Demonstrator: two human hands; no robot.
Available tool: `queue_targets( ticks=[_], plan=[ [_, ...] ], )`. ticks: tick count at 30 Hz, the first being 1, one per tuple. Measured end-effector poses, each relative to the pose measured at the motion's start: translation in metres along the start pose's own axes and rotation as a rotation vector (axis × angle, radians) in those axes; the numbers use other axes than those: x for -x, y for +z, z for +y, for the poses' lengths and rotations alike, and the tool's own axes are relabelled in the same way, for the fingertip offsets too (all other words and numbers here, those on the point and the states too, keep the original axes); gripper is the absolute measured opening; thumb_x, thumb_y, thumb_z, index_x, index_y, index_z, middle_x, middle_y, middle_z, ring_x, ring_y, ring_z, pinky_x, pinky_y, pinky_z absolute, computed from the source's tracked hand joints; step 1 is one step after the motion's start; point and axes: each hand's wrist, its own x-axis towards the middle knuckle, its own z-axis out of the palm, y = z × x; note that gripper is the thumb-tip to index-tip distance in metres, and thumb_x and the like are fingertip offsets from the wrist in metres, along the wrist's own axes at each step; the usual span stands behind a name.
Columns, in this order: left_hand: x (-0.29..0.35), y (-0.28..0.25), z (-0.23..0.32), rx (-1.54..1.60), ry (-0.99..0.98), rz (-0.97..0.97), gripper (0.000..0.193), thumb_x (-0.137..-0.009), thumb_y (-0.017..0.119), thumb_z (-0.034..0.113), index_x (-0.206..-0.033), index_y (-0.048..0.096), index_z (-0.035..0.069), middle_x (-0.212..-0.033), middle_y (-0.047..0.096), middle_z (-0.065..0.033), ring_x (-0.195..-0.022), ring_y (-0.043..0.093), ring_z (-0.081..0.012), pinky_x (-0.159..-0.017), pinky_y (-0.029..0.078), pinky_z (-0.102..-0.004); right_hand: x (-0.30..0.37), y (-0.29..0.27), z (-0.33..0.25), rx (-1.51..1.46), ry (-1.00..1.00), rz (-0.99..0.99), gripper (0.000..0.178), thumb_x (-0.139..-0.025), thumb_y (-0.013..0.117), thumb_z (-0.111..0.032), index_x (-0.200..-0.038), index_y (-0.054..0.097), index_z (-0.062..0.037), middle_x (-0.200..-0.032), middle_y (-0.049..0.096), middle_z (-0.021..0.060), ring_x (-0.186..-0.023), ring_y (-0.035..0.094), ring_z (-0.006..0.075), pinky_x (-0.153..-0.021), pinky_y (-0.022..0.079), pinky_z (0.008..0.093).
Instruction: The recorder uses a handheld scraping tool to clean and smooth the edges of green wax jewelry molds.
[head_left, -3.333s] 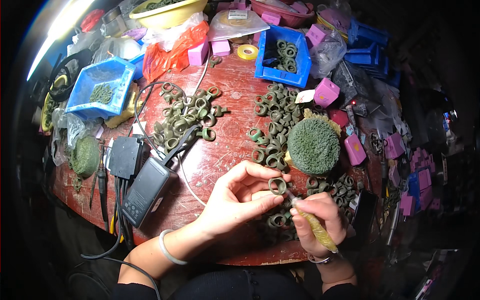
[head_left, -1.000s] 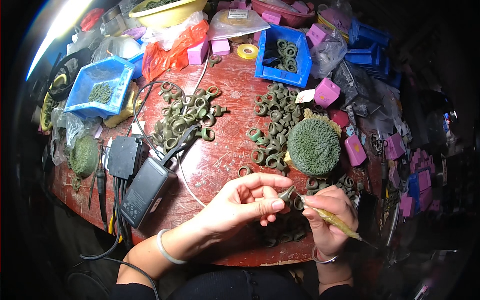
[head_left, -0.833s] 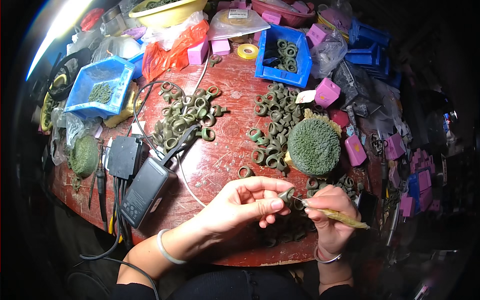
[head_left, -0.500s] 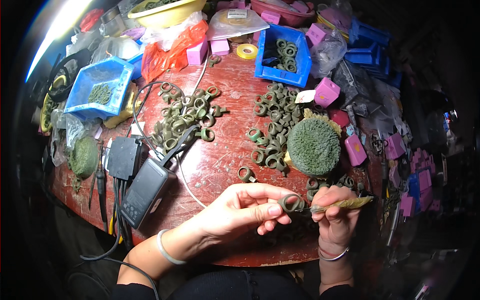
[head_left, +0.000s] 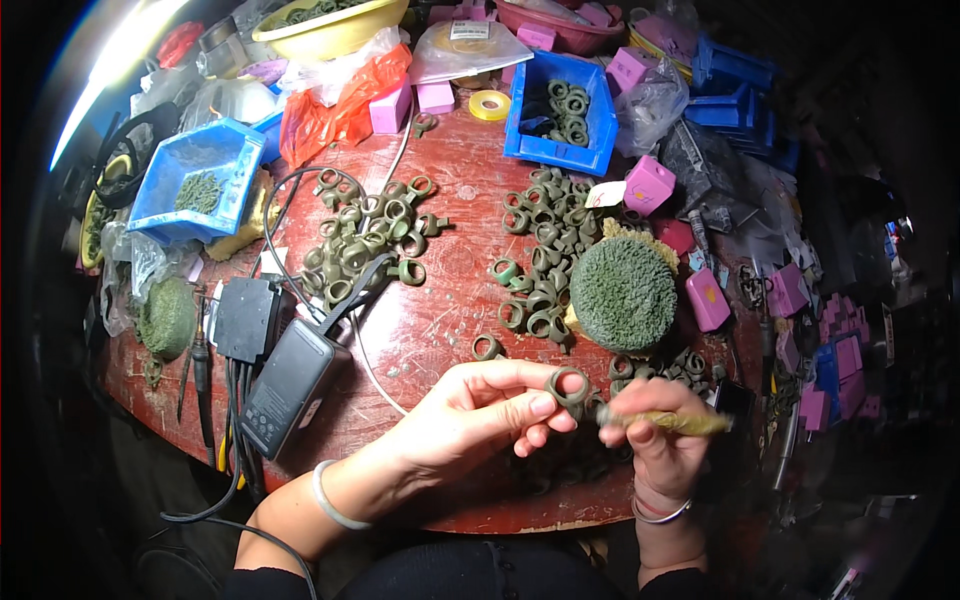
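Note:
In front of me, my left hand [head_left: 500,410] pinches a dark green ring [head_left: 569,392], which looks like wax, between thumb and fingertips. My right hand [head_left: 660,425] is closed around a slim, pen-like tool with a yellowish wrapped handle [head_left: 685,422]. Its tip end points left and lies close to the ring; blur hides whether they touch. Just beyond my hands a single ring [head_left: 487,347] lies on the red table. Many similar rings lie in a right pile [head_left: 545,235] and a left pile [head_left: 370,235]. Next to the right pile is a round green granular pad [head_left: 625,292].
A blue bin [head_left: 562,140] with rings stands at the back; another blue bin [head_left: 225,160] with green bits is at left. A black power adapter [head_left: 293,385] with cables lies near my left forearm. Pink blocks [head_left: 708,300] and plastic bags surround the worn red table [head_left: 440,330].
The ring in my left hand has turned so its opening shows more, and rose slightly. My right hand with the tool has shifted a little left and is blurred.

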Motion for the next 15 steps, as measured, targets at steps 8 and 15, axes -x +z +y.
queue_targets(
  ticks=[8, 15],
  plan=[
    [-0.002, 0.004, 0.0, 0.008, 0.043, 0.08, 0.028, -0.094, 0.061, 0.013, -0.12, 0.061, 0.002, -0.097, 0.069, -0.0101, -0.074, 0.06, -0.0076, -0.063, 0.047, -0.0203, 0.001, 0.0, -0.003, -0.012, 0.04, -0.046, 0.029, -0.09, 0.067, -0.019, -0.103, 0.062, 0.0065, -0.09, 0.066, 0.0134, -0.076, 0.066, 0.0146, -0.068, 0.053, 0.0227],
    [-0.002, 0.003, -0.001, -0.078, 0.064, 0.05, 0.029, -0.094, 0.062, 0.013, -0.121, 0.059, 0.002, -0.096, 0.069, -0.0049, -0.078, 0.059, -0.0061, -0.069, 0.049, -0.021, 0.002, 0.004, -0.008, -0.013, 0.109, -0.015, 0.031, -0.092, 0.066, -0.021, -0.104, 0.061, 0.0068, -0.093, 0.066, 0.0125, -0.079, 0.066, 0.0139, -0.071, 0.053, 0.0223]
  ],
)
